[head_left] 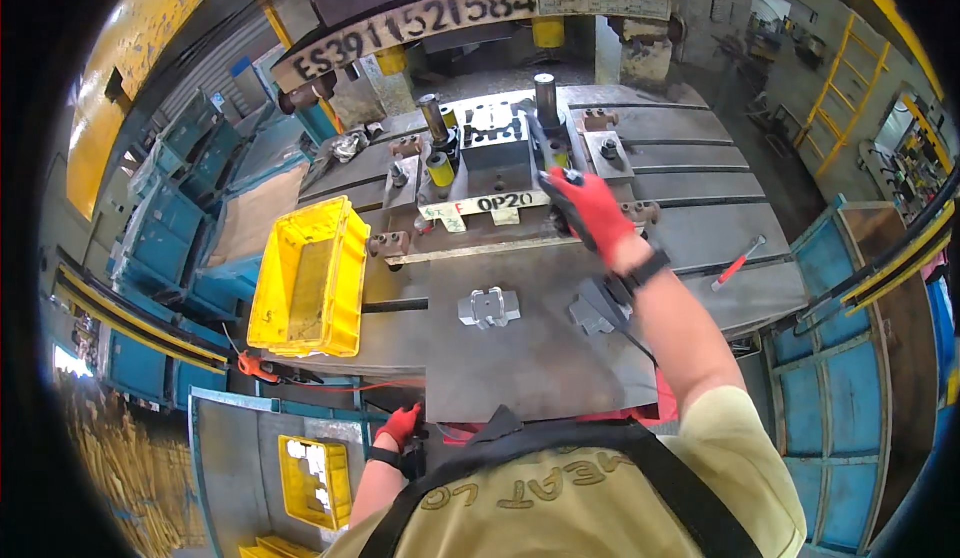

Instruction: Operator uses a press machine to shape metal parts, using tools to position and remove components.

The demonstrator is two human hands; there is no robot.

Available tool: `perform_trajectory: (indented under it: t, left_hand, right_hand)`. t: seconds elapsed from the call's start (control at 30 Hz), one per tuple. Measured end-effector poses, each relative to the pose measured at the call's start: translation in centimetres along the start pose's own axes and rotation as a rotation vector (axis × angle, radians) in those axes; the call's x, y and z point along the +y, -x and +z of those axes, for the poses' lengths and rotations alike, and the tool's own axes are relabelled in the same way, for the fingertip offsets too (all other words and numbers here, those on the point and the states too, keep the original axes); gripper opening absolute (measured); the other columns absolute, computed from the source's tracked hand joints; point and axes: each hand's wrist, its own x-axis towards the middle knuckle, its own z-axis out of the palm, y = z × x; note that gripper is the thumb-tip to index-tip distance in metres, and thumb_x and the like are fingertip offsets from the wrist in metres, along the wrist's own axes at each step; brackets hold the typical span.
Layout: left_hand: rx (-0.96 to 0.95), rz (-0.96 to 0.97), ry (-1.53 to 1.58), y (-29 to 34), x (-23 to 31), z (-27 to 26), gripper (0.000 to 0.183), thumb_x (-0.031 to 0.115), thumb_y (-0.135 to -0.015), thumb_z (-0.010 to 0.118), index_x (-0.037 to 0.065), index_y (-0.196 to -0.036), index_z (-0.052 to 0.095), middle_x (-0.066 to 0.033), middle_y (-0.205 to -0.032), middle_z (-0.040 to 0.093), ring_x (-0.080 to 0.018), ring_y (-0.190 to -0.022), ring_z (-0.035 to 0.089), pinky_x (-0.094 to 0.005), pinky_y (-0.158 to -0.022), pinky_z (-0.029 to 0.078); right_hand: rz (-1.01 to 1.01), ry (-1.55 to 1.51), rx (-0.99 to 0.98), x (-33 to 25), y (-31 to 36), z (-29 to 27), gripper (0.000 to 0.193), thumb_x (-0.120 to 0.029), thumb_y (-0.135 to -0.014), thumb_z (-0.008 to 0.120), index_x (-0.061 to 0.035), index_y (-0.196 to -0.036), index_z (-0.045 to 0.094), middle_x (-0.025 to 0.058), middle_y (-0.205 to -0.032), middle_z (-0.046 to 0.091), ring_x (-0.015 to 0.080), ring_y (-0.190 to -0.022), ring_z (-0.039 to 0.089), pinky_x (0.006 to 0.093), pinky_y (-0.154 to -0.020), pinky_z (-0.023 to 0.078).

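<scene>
My right hand (pixel 592 210), in a red and black glove, is stretched out over the front right of a press die (pixel 500 173). Its fingers are curled around the lower end of a slim grey tool (pixel 537 136) whose kind I cannot make out. Down at the table's front edge is my left hand (pixel 400 425), also red-gloved; its fingers are too small and partly hidden to read. A shaped grey metal part (pixel 488 308) lies on the steel plate (pixel 500 358) between me and the die. Another grey piece (pixel 597 307) sits under my right forearm, partly covered.
A yellow bin (pixel 268 303) stands on the left of the table. At right lies a red-handled tool (pixel 738 264). Steel posts (pixel 546 98) rise from the die. An orange tool (pixel 258 366) hangs at the front left edge. Blue crates (pixel 160 233) and a blue rack (pixel 830 378) flank the press.
</scene>
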Motion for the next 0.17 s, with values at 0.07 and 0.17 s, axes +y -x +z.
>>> perform_trajectory:
  t: [0.07, 0.17]
  left_hand:
    - [-0.167, 0.020, 0.248, -2.5, -2.6, 2.9, 0.056, 0.047, -0.073, 0.035, -0.001, -0.101, 0.042, -0.0199, -0.103, 0.042, -0.0304, -0.098, 0.039, -0.0320, -0.081, 0.032]
    - [-0.479, 0.044, 0.760, -4.5, -5.6, 5.7, 0.063, 0.054, -0.071, 0.033, 0.002, -0.107, 0.039, -0.0175, -0.110, 0.038, -0.0262, -0.103, 0.036, -0.0326, -0.085, 0.029]
  right_hand:
    - [0.055, -0.234, 0.071, 1.1, 4.1, -2.3, 0.025, -0.024, -0.073, 0.051, -0.0058, -0.090, 0.050, -0.0009, -0.070, 0.051, 0.0072, -0.057, 0.046, 0.0218, -0.045, 0.037]
    - [0.055, -0.194, 0.398, 1.5, 10.7, -5.4, 0.025, -0.026, -0.076, 0.047, -0.0071, -0.093, 0.048, -0.0014, -0.063, 0.046, 0.0071, -0.050, 0.043, 0.0207, -0.042, 0.035]
